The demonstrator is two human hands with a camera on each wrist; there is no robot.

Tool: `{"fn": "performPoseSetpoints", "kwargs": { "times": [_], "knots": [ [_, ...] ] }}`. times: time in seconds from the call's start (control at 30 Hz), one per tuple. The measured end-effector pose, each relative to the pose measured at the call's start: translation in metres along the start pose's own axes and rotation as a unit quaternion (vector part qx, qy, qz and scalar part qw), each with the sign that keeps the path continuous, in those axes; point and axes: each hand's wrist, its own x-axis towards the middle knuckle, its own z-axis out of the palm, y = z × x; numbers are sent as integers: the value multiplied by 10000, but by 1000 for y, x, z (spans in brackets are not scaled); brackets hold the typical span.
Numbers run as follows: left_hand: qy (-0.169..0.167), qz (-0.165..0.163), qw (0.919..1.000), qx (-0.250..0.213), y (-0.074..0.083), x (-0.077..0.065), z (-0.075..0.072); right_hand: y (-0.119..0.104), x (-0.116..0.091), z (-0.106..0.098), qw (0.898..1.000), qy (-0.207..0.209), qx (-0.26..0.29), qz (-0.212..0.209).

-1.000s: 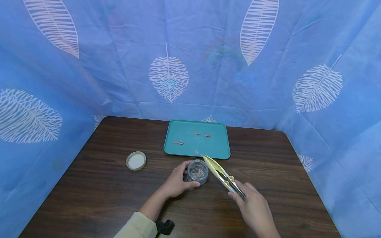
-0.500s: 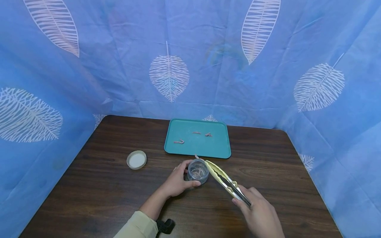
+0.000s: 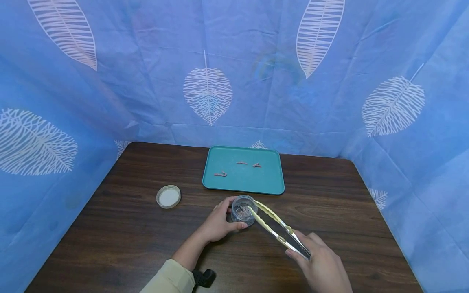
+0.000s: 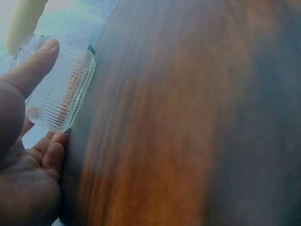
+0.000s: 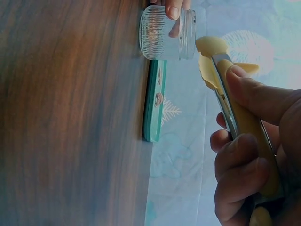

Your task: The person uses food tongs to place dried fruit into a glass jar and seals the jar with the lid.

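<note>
My left hand (image 3: 218, 224) holds a small clear glass jar (image 3: 237, 218) upright on the table, thumb on the near side and fingers around the far side. Thin pinkish worm-like pieces (image 4: 70, 92) lie at the bottom of the jar. In my right hand (image 3: 322, 260) is a pair of metal tongs (image 3: 264, 225) with pale yellow tips. The tongs' arms stand spread, nothing between them, their tips overlapping the jar's right rim in the head view. Seen from the right wrist, thumb and fingers wrap the tongs' handle, and the yellow tips are beside the jar's mouth.
Behind the jar lies a teal tray (image 3: 249, 183) bearing a hooked pinkish piece (image 3: 220, 174), a straight one (image 3: 242, 163) and a bunched one (image 3: 257, 165). A round lid (image 3: 168, 197) sits left on the dark wooden table (image 3: 121, 228). Blue leaf-print cloth (image 3: 157, 93) hangs around the table.
The tongs pinched a pinkish piece at the jar's far side; it dropped toward the jar and no longer shows at the tips. The tongs have spread and shifted slightly right. The left hand stays put.
</note>
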Motion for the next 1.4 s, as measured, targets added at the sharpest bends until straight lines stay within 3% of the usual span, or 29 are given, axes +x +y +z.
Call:
{"fn": "performPoseSetpoints", "kwargs": {
  "times": [0.43,0.93,1.4],
  "knots": [
    [-32,91,10000,-13,0,-1,0,-4,0,3,9988,484,51,6],
    [-9,40,9999,155,1,-1,0,-9,14,7,9970,-242,566,466],
    [7,14,9997,240,0,0,1,-15,45,19,9923,-32,1057,641]
  ]
}}
